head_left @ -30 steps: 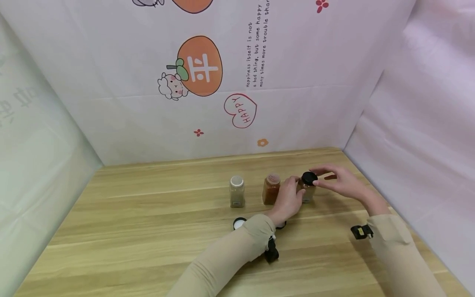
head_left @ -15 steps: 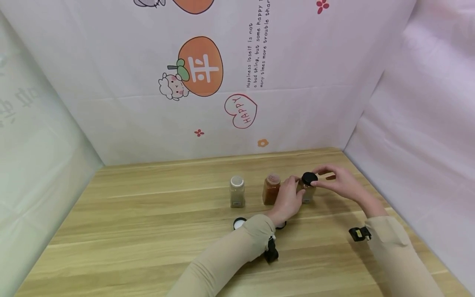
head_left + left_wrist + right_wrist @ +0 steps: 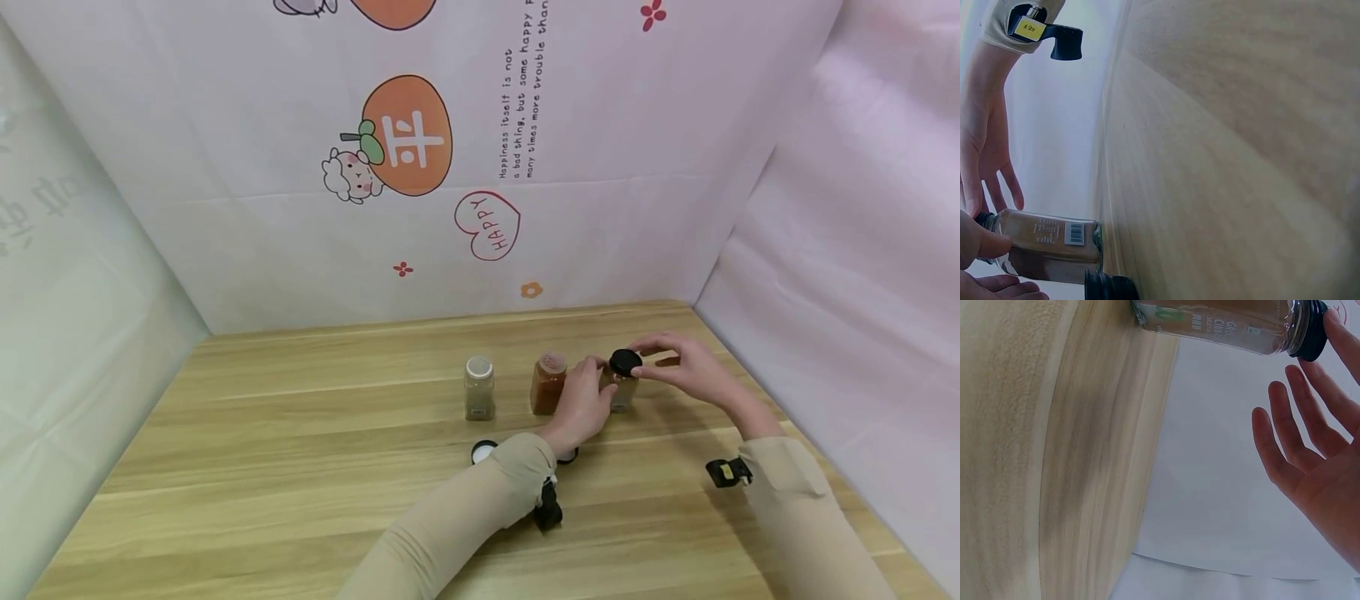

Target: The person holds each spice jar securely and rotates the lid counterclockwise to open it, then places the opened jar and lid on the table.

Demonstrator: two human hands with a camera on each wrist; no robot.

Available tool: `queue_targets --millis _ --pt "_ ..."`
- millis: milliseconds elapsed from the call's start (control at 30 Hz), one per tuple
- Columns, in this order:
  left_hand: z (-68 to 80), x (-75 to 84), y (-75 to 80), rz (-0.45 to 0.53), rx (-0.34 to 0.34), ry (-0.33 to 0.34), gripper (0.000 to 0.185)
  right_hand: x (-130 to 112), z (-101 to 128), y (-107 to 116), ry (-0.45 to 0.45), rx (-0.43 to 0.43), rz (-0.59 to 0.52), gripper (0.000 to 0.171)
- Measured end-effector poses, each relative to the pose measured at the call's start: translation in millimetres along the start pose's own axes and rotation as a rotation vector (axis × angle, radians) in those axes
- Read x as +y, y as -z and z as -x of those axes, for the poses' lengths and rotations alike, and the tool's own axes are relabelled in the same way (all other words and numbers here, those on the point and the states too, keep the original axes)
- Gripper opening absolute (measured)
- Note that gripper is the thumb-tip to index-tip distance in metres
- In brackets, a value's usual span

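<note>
Both hands: left (image 3: 585, 404) grips jar (image 3: 1047, 245) | right (image 3: 686, 367) fingertips pinch cap (image 3: 624, 361) | barcode wrist-only

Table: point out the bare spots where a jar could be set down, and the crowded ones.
The table is bare on its left half, left of the pale jar, and along the near edge. It is crowded at right: the orange jar, the black-lidded jar, both hands and two loose lids sit close together.
</note>
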State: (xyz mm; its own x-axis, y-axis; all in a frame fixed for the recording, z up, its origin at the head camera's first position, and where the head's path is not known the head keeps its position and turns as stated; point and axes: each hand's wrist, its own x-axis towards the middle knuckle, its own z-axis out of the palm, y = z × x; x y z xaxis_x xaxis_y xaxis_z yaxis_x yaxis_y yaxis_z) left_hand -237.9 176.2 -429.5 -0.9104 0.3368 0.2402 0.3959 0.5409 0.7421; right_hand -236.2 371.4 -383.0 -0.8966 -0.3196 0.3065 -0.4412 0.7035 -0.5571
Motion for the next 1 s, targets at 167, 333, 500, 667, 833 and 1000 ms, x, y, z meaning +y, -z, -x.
queue_targets --millis 167,333,500,667,833,1000 --pt "0.1 0.1 0.0 0.0 -0.004 0.002 0.037 2 0 2 0.004 -0.038 -0.011 0.036" --pt "0.1 -0.4 0.1 0.0 -0.003 0.004 0.037 7 -1 5 0.038 -0.075 0.004 0.037" --pt "-0.6 -0.6 -0.4 -0.003 -0.002 0.003 0.037 9 -1 6 0.074 -0.122 0.006 0.038" --pt "-0.8 -0.1 -0.8 -0.003 0.004 0.0 0.036 7 0 9 0.058 -0.185 -0.025 0.041" --pt "-0.1 0.1 -0.4 -0.005 0.0 0.006 0.036 6 1 10 0.034 -0.225 -0.059 0.042" --pt "-0.2 0.7 -0.5 -0.011 0.008 -0.004 0.036 4 2 10 0.024 -0.224 -0.062 0.043"
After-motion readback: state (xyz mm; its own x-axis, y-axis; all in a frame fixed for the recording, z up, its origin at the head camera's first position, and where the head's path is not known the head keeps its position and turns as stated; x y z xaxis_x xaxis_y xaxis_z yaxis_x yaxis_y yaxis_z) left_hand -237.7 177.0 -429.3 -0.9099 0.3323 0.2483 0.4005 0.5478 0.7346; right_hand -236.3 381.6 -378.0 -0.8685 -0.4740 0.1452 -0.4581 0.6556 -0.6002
